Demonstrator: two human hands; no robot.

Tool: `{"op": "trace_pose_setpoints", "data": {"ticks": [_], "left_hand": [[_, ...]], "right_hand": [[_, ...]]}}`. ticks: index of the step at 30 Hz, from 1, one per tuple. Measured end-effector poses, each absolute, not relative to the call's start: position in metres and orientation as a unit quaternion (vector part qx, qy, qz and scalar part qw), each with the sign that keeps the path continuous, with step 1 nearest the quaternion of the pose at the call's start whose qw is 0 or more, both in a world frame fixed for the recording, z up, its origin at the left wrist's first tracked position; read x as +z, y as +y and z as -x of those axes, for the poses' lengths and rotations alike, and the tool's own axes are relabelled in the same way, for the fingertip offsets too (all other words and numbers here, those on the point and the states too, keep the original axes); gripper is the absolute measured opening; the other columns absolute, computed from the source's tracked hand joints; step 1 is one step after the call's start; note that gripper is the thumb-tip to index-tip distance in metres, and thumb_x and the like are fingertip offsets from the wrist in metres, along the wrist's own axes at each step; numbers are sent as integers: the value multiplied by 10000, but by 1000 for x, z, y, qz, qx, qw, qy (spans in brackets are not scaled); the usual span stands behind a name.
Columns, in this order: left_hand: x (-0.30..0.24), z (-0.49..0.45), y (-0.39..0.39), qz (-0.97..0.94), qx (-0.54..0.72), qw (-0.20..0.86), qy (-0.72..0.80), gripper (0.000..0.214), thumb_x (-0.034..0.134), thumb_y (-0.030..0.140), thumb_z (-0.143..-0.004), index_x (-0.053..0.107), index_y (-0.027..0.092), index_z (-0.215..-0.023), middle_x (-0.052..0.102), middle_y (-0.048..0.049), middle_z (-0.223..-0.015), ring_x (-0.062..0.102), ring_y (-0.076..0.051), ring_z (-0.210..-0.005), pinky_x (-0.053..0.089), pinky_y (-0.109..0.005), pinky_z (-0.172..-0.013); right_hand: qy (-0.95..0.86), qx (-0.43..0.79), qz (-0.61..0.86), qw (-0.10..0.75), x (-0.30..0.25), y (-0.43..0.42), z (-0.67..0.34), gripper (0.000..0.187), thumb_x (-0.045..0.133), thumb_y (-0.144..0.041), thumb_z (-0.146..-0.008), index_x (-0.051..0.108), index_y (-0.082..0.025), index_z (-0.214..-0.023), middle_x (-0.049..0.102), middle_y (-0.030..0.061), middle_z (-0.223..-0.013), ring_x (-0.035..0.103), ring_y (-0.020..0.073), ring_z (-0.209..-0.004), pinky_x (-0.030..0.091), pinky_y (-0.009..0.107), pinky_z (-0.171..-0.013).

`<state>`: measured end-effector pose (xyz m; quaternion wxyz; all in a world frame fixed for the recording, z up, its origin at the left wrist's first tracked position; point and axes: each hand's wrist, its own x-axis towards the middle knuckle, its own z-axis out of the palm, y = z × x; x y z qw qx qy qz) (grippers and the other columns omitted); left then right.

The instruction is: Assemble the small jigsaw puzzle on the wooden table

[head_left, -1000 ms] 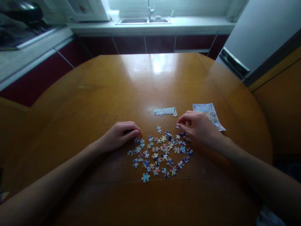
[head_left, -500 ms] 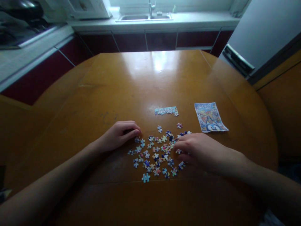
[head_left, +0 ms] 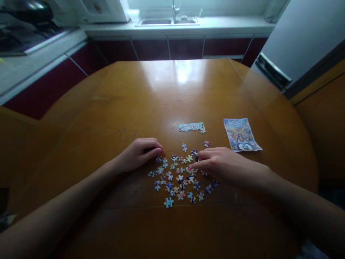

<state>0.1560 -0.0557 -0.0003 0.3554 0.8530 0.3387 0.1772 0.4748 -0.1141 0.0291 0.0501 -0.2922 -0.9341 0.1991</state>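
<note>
Loose pieces (head_left: 180, 178) on a glossy wooden table (head_left: 151, 97), with both hands at the border.
The small, knobbed, multicoloured pieces lay scattered. From their centre, the joined strip (head_left: 192, 127), long with a jagged lower edge, lay at 12 o'clock; the thin printed sheet (head_left: 242, 133) lay at 2 o'clock. The left hand (head_left: 140, 153) rested at 10 o'clock, fingers curled and pressed together; any grip could not be told. The right hand (head_left: 219, 162) reached in from 3 o'clock, index finger extended over pieces; whether it pinched one could not be told.
</note>
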Motion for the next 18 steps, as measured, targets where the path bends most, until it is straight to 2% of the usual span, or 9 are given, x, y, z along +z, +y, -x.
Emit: {"op": "trace_pose_setpoints", "data": {"ticks": [2,5,7,13,18], "left_hand": [[0,-156,-56,-853,177,356,338,255,534,330,-981,697,154,-894,685,-43,-821,628,-122,-725,487,-217,-672],[0,-155,-55,-854,174,357,337,247,533,322,-982,694,152,-904,686,-45,-829,631,-123,-736,489,-221,-684],[0,-155,-55,-853,174,358,336,239,533,315,-983,692,153,-907,687,-46,-835,631,-124,-741,489,-224,-687],[0,-156,-56,-853,179,359,334,233,540,310,-978,693,155,-897,683,-43,-823,627,-122,-732,488,-223,-681],[-2,-155,-55,-851,179,362,336,245,541,335,-980,694,157,-911,687,-47,-830,627,-127,-733,489,-226,-683]], "right_hand": [[-939,207,271,41,32,-114,-474,268,598,-153,-922,708,-277,-1132,645,24,-880,566,155,-739,384,281,-671],[-935,237,260,36,38,-114,-474,162,597,-149,-917,733,-236,-914,625,9,-815,540,137,-700,382,268,-650],[-930,266,251,35,39,-115,-474,172,610,-118,-892,720,-225,-813,621,-1,-795,538,125,-694,389,255,-651],[-917,222,317,92,24,-115,-468,170,569,-218,-943,727,-227,-1004,650,56,-942,571,175,-821,435,320,-768],[-918,218,318,93,16,-118,-463,137,655,-206,-878,711,-229,-1001,614,75,-1028,558,200,-915,444,355,-835]]}}
